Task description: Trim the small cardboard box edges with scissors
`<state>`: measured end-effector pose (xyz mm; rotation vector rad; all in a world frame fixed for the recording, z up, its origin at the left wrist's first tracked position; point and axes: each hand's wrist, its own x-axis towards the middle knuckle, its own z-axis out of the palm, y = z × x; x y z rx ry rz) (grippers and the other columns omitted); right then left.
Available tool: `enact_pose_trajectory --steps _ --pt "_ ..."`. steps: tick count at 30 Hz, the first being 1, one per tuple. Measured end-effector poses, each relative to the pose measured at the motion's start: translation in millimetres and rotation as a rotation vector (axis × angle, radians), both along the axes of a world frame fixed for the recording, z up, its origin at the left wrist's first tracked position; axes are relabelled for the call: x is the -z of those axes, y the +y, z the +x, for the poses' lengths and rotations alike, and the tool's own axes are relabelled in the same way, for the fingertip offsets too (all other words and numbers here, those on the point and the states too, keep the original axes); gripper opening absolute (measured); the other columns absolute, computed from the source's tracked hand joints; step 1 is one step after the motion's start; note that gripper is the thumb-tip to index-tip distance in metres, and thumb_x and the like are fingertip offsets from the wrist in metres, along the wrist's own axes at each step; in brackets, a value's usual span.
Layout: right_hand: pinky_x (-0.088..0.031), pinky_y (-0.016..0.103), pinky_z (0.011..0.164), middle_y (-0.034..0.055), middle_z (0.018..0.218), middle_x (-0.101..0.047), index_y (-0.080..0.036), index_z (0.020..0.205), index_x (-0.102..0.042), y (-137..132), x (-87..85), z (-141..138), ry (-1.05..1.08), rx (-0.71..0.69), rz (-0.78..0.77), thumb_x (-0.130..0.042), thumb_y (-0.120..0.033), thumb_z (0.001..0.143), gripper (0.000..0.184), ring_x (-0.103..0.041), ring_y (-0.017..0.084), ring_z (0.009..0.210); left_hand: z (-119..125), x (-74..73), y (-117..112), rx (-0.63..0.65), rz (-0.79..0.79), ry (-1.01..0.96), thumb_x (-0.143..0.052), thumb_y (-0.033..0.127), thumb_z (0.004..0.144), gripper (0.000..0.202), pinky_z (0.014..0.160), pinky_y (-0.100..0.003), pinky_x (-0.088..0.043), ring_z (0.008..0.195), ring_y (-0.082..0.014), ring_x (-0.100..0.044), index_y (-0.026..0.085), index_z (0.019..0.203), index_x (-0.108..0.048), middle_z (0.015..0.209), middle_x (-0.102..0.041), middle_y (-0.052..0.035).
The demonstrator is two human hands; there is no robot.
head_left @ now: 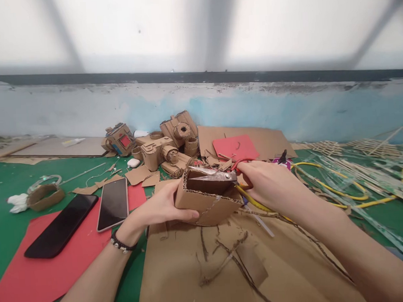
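My left hand (162, 207) grips the near left side of a small open cardboard box (209, 201), thumb across its front wall. My right hand (269, 185) is closed round the red handles of a pair of scissors (213, 174). The metal blades lie across the box's top opening, pointing left. Box and hands hover over a large brown cardboard sheet (228, 271) strewn with thin cut strips.
Two dark phones (113, 203) (61, 225) lie on red paper (25, 277) to the left. Cardboard camera models (164, 150) and a red sheet (235, 148) sit behind the box. A tape ring (45, 196) is far left. Yellow cord and stick frames (358, 179) clutter the right.
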<state>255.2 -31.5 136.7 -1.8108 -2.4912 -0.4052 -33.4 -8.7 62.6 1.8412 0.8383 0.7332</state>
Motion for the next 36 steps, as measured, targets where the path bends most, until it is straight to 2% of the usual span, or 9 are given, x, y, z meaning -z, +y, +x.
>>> enact_pose_trajectory --steps 3,8,12,15,19,22,26,31,36 --pt "-0.03 0.029 0.061 0.0052 0.077 -0.07 -0.022 0.086 -0.061 5 5.2 4 0.017 -0.091 0.024 -0.062 -0.014 0.088 0.008 -0.062 0.02 0.067 1 1.1 0 0.019 0.019 -0.001 -0.095 0.043 0.079 0.069 0.11 -0.048 -0.06 0.132 -0.0366 -0.072 0.025 0.141 -0.07 0.144 -0.075 -0.009" --pt "-0.022 0.03 0.057 0.0025 0.071 -0.068 -0.025 0.081 -0.058 12 9.3 6 0.044 -0.075 0.011 -0.063 -0.02 0.087 0.01 -0.059 0.02 0.063 1 0.7 1 0.03 0.032 0.006 -0.097 0.041 0.076 0.07 0.112 -0.048 -0.059 0.135 -0.0374 -0.07 0.025 0.14 -0.071 0.144 -0.076 -0.008" --pt "-0.029 0.029 0.058 0.0029 0.072 -0.065 -0.026 0.078 -0.05 15 8.4 12 0.206 -0.14 0.035 -0.057 -0.028 0.09 0.014 -0.057 0.02 0.064 0 -1.4 1 0.037 0.023 -0.017 -0.096 0.042 0.076 0.07 0.108 -0.047 -0.061 0.129 -0.0372 -0.074 0.025 0.139 -0.071 0.14 -0.078 -0.0077" --pt "-0.033 0.029 0.058 0.0029 0.073 -0.063 -0.027 0.076 -0.044 15 8.1 23 0.349 -0.174 0.034 -0.057 -0.041 0.093 0.025 -0.054 0.019 0.063 1 -1.3 1 0.021 -0.01 -0.034 -0.096 0.043 0.076 0.074 0.104 -0.047 -0.063 0.125 -0.0371 -0.076 0.025 0.143 -0.069 0.137 -0.079 -0.008" --pt "-0.035 0.03 0.057 0.0002 0.069 -0.058 -0.028 0.076 -0.043 13 9.6 39 0.492 -0.136 -0.033 -0.059 -0.07 0.094 0.048 -0.05 0.018 0.06 0 1.1 2 -0.068 0.009 -0.089 -0.097 0.046 0.076 0.09 0.106 -0.046 -0.063 0.133 -0.0379 -0.071 0.029 0.155 -0.058 0.147 -0.074 -0.0084" --pt "-0.036 0.03 0.056 -0.0004 0.069 -0.057 -0.028 0.076 -0.045 14 14.0 45 0.562 -0.086 -0.065 -0.061 -0.08 0.089 0.056 -0.049 0.018 0.06 -2 2.8 6 -0.116 -0.006 -0.188 -0.097 0.051 0.075 0.089 0.102 -0.045 -0.064 0.131 -0.0371 -0.072 0.029 0.151 -0.056 0.143 -0.075 -0.0097" --pt "-0.039 0.031 0.055 0.0001 0.067 -0.06 -0.029 0.079 -0.047 22 29.9 46 0.651 -0.006 -0.03 -0.062 -0.086 0.085 0.059 -0.052 0.019 0.059 -2 5.6 12 -0.266 0.056 -0.274 -0.097 0.058 0.073 0.076 0.097 -0.044 -0.065 0.123 -0.0371 -0.075 0.025 0.133 -0.062 0.131 -0.078 -0.0107" --pt "-0.04 0.033 0.056 0.0044 0.07 -0.066 -0.03 0.084 -0.04 40 66.9 52 0.655 0.092 0.218 -0.055 -0.087 0.087 0.059 -0.06 0.024 0.057 0 13.7 20 -0.557 0.199 -0.324 -0.091 0.062 0.079 0.08 0.104 -0.046 -0.063 0.132 -0.0355 -0.071 0.026 0.14 -0.055 0.141 -0.073 -0.0128" --pt "-0.04 0.034 0.057 0.0088 0.077 -0.072 -0.029 0.092 -0.044 40 86.0 66 0.623 0.079 0.312 -0.049 -0.089 0.09 0.06 -0.068 0.028 0.062 8 21.3 23 -0.604 0.219 -0.329 -0.087 0.066 0.081 0.075 0.107 -0.046 -0.062 0.131 -0.0334 -0.071 0.025 0.135 -0.053 0.14 -0.073 -0.0132"
